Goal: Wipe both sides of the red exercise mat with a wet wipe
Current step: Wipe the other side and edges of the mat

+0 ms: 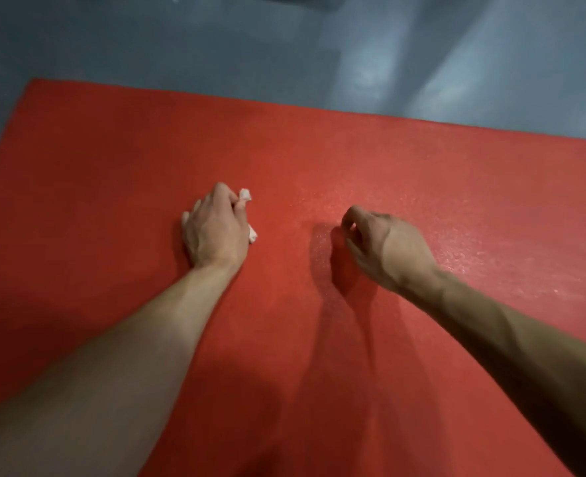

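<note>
I see the red mat (353, 160) lying flat on a grey floor (181, 46), filling most of my view. My left hand (214, 228) presses the wipe (245, 195) onto the mat, fingers curled over it (white corners poke out by the thumb side). My right hand (384, 249) hovers just beside, fingers loosely curled, holding nothing I can make out.

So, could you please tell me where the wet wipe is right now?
In the head view the wet wipe is bunched under the left hand, left of centre on the red mat, white bits poking out on the side toward the right hand.
</note>
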Motion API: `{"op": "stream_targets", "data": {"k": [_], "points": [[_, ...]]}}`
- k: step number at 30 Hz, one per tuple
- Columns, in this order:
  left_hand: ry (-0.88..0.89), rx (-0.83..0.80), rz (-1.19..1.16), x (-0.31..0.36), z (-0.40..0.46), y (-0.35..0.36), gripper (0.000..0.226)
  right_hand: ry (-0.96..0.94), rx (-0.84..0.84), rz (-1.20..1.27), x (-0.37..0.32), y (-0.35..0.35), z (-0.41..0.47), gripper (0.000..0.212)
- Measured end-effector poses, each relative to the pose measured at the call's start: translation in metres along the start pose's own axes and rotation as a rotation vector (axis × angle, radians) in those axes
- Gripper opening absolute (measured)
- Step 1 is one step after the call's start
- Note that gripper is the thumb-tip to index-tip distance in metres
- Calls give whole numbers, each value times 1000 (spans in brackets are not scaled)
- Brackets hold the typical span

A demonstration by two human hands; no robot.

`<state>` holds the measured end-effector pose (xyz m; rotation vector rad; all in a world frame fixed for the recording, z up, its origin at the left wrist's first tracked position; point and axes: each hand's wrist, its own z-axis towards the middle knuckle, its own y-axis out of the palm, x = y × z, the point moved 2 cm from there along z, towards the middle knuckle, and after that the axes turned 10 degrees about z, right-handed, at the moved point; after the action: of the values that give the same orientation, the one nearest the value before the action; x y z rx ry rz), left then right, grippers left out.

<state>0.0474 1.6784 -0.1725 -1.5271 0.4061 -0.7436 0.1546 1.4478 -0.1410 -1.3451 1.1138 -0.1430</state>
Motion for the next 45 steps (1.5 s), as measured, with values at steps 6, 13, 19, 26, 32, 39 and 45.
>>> {"op": "stream_targets", "data": {"k": [6,13,19,26,32,39,45], "points": [[178,-250,-308,20,-32,-6,11,31,60,213,-39,41,20,35],[236,-158,-236,-25,-32,-29,32,52,96,244,-50,53,1,27],[133,0,63,-77,-17,-24,49,-18,170,95,-72,83,13,24],[206,-33,142,-68,-15,3,56,-119,296,5,-34,55,38,21],[190,-8,170,-66,-17,10,54,179,452,27,51,2,48,15],[158,-16,178,-65,-15,9,56,-9,415,77,-28,47,60,22],[141,-7,151,-64,-14,11,56,-312,261,-58,-23,39,60,4]]}}
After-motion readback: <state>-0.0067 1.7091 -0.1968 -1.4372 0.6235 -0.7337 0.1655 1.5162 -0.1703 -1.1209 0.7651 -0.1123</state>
